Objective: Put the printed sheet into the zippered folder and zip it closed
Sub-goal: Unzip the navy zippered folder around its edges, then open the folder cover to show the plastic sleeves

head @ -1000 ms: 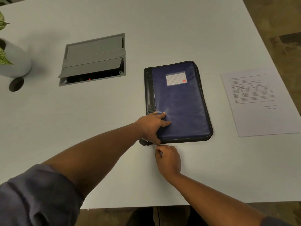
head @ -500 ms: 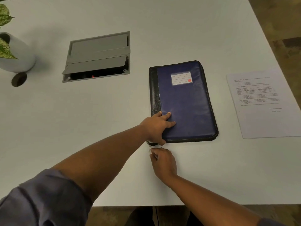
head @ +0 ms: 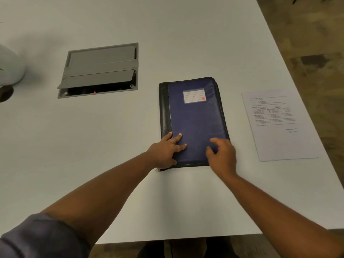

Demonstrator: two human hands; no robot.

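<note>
The printed sheet (head: 277, 125) lies near the desk's right edge; its text is too small to read. The right hand (head: 222, 155) is motion-blurred and covers the near right corner of the zippered folder (head: 195, 118), so its grip there cannot be told. The left hand (head: 165, 149) hides the folder's near left corner; only a small metal piece (head: 157, 170), perhaps the zipper pull, peeks out beneath it. The label (head: 194, 96) on the cover shows lines but no legible writing. At the desk's left edge, a white pot (head: 9, 67) is cut off by the frame. The inside of the open cable hatch (head: 100, 69) is dark apart from a red glow.
</note>
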